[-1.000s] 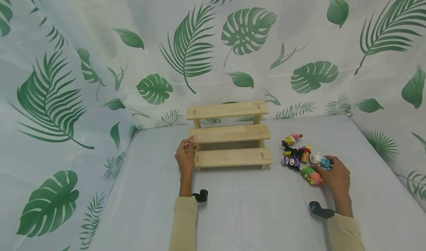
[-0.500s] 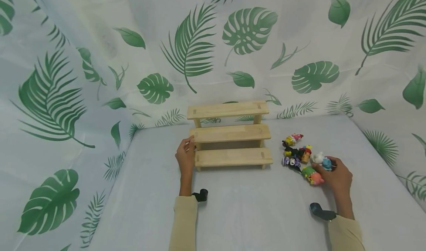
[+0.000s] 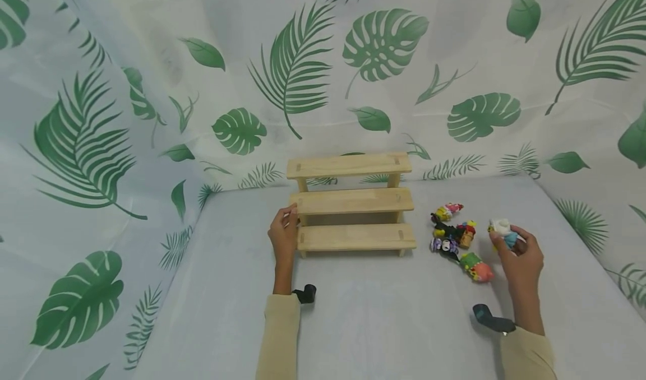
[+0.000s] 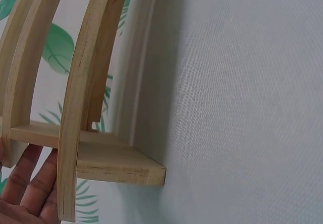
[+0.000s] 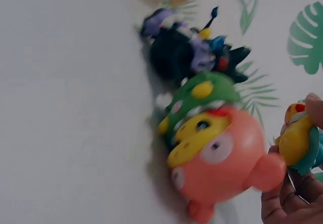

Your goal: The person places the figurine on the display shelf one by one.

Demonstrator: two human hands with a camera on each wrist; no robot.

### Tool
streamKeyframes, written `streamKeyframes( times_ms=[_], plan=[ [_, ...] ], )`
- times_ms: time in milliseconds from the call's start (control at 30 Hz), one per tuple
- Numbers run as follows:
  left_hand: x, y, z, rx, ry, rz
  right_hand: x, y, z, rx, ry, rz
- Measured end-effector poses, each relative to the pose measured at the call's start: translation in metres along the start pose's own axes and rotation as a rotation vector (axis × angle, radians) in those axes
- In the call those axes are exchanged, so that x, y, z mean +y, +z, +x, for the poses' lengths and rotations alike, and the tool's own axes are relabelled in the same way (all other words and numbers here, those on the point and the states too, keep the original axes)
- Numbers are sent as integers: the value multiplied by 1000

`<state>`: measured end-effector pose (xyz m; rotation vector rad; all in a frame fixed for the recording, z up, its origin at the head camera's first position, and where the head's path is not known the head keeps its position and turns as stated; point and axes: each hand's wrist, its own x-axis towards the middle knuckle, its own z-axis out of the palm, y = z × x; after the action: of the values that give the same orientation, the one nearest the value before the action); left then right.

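Figurine (image 3: 502,226) in right hand (image 3: 522,261), beyond edge of toys (image 3: 451,232)

Green-leafed white backdrop (image 3: 338,128) behind a pale surface (image 3: 383,313)

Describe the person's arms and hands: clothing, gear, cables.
Left hand and right hand: ungloved. Left sleeve and right sleeve: plain beige, ending short of the hands. Left wrist device and right wrist device: dark, bent, jutting inward near the sleeve ends. No cables visible.
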<state>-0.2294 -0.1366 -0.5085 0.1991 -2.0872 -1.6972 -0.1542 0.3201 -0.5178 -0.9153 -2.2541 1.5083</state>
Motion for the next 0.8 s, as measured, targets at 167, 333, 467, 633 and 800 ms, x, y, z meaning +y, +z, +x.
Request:
streamKeyframes(
  times_ms=[167, 333, 467, 633, 800],
  plan=[
    [-1, 0, 2, -10, 2, -10, -14, -3, -5, -102, 28, 508],
    [-3, -2, 3, -7, 2, -23, -29, 0, -12, -277, 53, 957],
    [-2, -3, 2, -7, -3, -18, -41, 8, -19, -433, 19, 1154],
    [-3, -4, 4, -16, 0, -13, -61, 25, -23, -574, -63, 1225],
    [23, -11, -4, -60, 5, -60, -79, 41, -22, -675, -102, 1187]
  ],
)
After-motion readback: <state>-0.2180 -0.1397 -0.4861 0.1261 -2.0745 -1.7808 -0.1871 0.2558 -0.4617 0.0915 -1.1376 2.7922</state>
